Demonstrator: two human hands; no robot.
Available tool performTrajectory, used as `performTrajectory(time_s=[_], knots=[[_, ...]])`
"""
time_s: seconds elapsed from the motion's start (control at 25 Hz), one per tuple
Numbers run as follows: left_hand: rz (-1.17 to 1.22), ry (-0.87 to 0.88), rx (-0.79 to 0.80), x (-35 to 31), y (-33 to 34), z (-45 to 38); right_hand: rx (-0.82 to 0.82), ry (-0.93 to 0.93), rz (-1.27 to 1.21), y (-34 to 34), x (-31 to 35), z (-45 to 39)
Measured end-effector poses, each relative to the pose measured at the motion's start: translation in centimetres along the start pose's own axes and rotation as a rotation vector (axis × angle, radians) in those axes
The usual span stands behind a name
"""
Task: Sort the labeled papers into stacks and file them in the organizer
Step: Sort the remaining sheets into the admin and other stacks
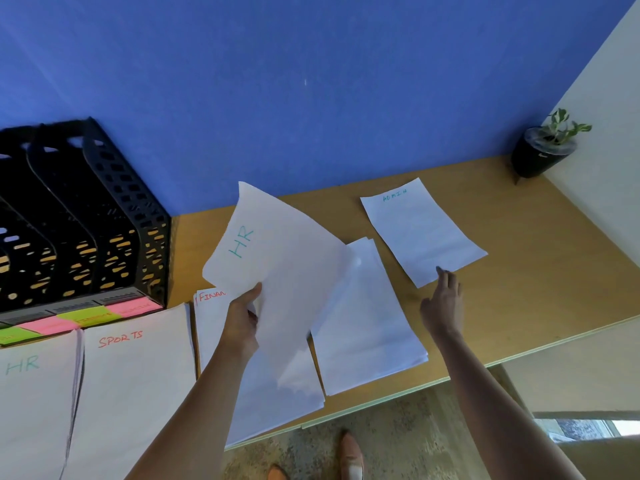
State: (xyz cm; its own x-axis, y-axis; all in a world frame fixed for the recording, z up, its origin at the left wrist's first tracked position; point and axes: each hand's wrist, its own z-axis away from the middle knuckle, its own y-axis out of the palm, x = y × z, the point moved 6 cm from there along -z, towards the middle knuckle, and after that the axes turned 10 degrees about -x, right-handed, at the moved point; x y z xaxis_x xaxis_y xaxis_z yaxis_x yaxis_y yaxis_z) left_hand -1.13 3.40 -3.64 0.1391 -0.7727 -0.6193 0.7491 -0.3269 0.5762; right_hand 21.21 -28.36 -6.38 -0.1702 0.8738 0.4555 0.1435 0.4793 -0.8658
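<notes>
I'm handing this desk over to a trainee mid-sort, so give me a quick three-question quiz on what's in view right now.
1. True or false: the left hand holds the white paper sheet marked HR in green lifted off the light brown wooden desk.
2. Which label is on the white sheet lying flat nearest the right hand? A) SPORTS B) ADMIN C) FINANCE
3. Fill in: the black perforated plastic file organizer stands at the desk's ____ side.

Key
1. True.
2. B: the white sheet marked ADMIN, whose near edge is at the right hand's fingertips.
3. Left.
</notes>
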Motion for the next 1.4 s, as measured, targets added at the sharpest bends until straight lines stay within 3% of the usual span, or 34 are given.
performTrajectory(time_s=[0.2,0.36,0.52,0.64,0.88,1.08,1.16,1.2,1.24,1.4], knots=[[-0.161,-0.032,-0.159,-0.5,-2.1,-0.7,0.105,-0.205,0.194,1.6,0.1,-3.2],[0.018,-0.069,-0.140,-0.8,-1.9,-0.3,0.123,-0.295,0.163,2.2,1.0,-4.5],[0.164,-0.100,-0.078,-0.8,-2.0,-0.4,-0.051,-0.220,-0.012,-0.5,3.1,-5.1],[0.057,0.005,0.050,-1.2,-1.8,-0.4,-0.178,-0.293,-0.187,-2.7,5.1,-4.8],[0.234,-0.145,-0.067,-1.0,-2.7,-1.7,-0.366,-0.426,-0.371,-6.4,8.6,-0.7],[0.194,-0.130,0.056,-1.8,-2.4,-0.9,-0.147,-0.845,-0.377,-4.2,11.5,8.4],[-0.038,-0.036,-0.020,-2.0,-2.8,-1.0,-0.096,-0.926,-0.329,-2.8,11.3,11.8],[-0.020,-0.069,-0.063,-1.9,-3.6,-1.6,-0.061,-0.955,-0.315,-2.1,11.1,13.1],[0.081,-0.160,-0.010,-1.9,-3.4,-1.3,-0.020,-0.986,-0.299,-1.4,11.0,14.1],[0.261,-0.213,-0.031,-1.9,-3.8,-0.5,0.103,-1.078,-0.261,0.9,10.8,16.9]])
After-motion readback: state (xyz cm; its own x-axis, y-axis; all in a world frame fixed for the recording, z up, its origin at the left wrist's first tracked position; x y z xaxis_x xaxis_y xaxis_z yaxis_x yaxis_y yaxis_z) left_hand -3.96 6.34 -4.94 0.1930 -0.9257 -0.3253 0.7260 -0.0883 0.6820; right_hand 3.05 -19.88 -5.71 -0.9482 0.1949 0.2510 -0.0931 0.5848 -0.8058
